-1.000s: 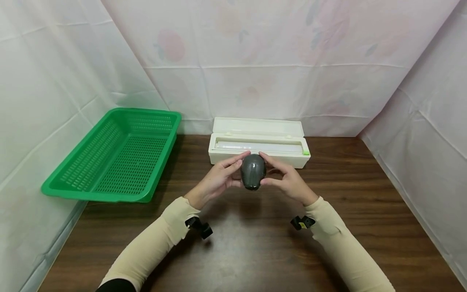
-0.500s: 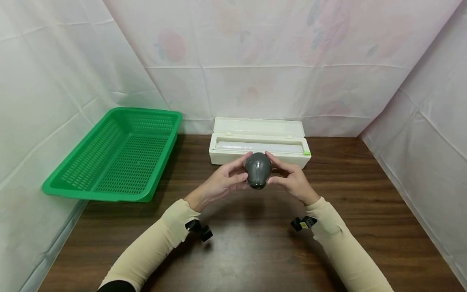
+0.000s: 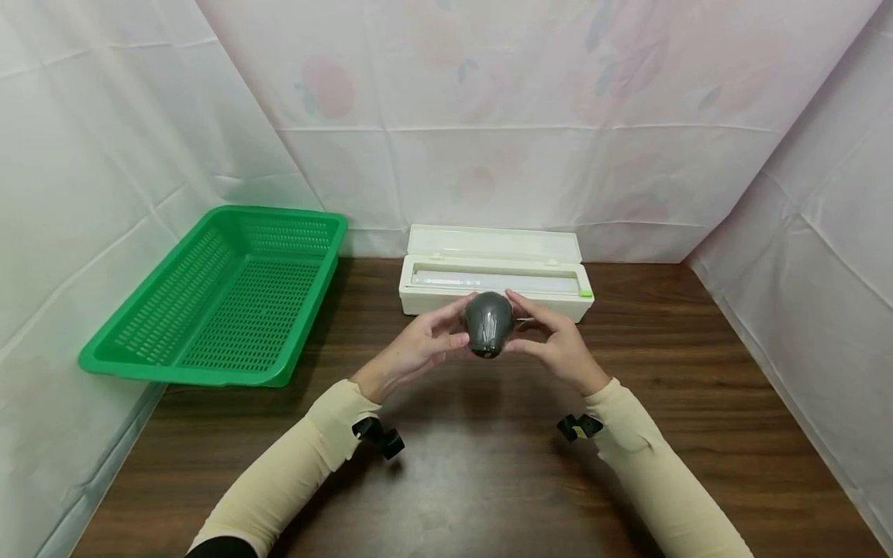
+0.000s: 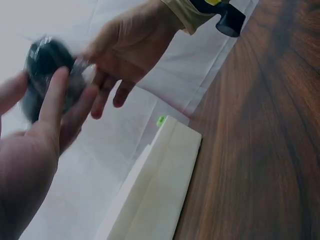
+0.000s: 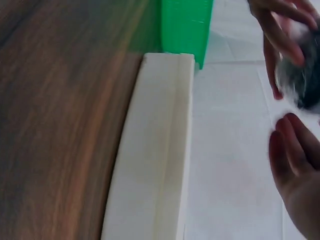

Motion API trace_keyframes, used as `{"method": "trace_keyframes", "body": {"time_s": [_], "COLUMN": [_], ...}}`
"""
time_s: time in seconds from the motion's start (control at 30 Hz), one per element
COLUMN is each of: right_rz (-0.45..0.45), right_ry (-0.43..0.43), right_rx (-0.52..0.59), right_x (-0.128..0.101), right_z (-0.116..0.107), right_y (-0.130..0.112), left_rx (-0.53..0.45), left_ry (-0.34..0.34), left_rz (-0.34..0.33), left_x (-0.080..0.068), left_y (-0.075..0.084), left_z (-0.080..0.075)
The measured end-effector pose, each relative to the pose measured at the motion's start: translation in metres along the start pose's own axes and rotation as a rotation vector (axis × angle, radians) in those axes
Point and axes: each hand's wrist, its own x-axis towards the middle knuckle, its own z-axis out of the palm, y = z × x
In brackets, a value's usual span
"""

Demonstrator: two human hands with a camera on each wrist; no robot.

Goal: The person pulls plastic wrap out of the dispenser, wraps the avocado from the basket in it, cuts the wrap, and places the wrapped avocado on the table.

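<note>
head view: near the middle of the frame, a dark grey egg-shaped object (image 3: 487, 323) wrapped in glossy film, held up above the brown wooden table (image 3: 698, 387), narrow end down. left hand (image 3: 417, 349) cupping its left side, thumb at the front, fingers curled round the back. right hand (image 3: 554, 345) on its right side, fingertips pinching at the film. just behind, a cream wrap dispenser box (image 3: 494, 271) with lid open, small green tab at its right end. at middle left, a green slotted basket (image 3: 230, 294) against the white cloth wall. beige sleeves over both forearms, black clips at the wrists

left wrist view: at upper left, the same dark object (image 4: 47, 70), blurred, shiny film catching light. left hand (image 4: 35, 145) at lower left, fingers straightish and slightly spread, tips against the object. right hand (image 4: 130, 45) at top centre, fingers hanging loosely beside the object; exact contact hard to tell through blur. cream box (image 4: 160, 190) at bottom centre on the table

right wrist view: at the right edge, part of the object (image 5: 300, 75), blurred. left hand fingers (image 5: 277, 30) across it at upper right, curled over. right hand (image 5: 300, 175) at lower right, fingers pressed together, pointing up. cream box (image 5: 155, 165) running down the centre, green basket (image 5: 186, 25) at the top
</note>
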Motion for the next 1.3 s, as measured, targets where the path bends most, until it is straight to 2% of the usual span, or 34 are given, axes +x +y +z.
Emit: {"method": "trace_keyframes", "body": {"time_s": [0.1, 0.17, 0.3, 0.37, 0.47, 0.6, 0.67, 0.8, 0.87, 1.0, 1.3], "right_rz": [0.053, 0.045, -0.041, -0.085, -0.134, -0.244, -0.309, -0.357, -0.347, -0.331, -0.283], "right_ry": [-0.090, -0.127, -0.132, -0.108, -0.072, -0.044, -0.035, -0.020, -0.017, -0.007, 0.014], "right_rx": [0.014, -0.020, -0.150, -0.209, -0.257, -0.338, -0.391, -0.436, -0.437, -0.428, -0.389], "right_x": [-0.001, 0.000, 0.000, -0.001, -0.005, -0.010, -0.012, -0.015, -0.017, -0.019, -0.017], "right_z": [-0.006, -0.008, -0.004, -0.001, 0.002, 0.006, 0.008, 0.015, 0.018, 0.022, 0.028], "right_y": [-0.004, -0.006, -0.010, -0.010, -0.011, -0.010, -0.010, -0.009, -0.008, -0.006, -0.008], "left_rx": [0.058, 0.082, 0.122, 0.191, 0.396, 0.773, 0.933, 1.111, 1.163, 1.227, 1.247], "left_ry": [-0.057, -0.075, -0.085, -0.086, -0.072, -0.052, -0.075, -0.127, -0.136, -0.131, -0.045], "left_rz": [-0.014, -0.012, 0.006, 0.016, 0.056, 0.142, 0.202, 0.322, 0.366, 0.392, 0.429], "left_x": [-0.001, -0.002, -0.003, -0.004, -0.004, -0.006, -0.008, -0.011, -0.010, -0.011, -0.009], "left_y": [-0.001, -0.001, -0.003, -0.004, -0.004, -0.002, 0.001, 0.005, 0.006, 0.004, -0.006], "left_z": [-0.002, -0.003, -0.003, -0.003, -0.002, -0.004, -0.004, -0.003, -0.002, 0.000, 0.001]}}
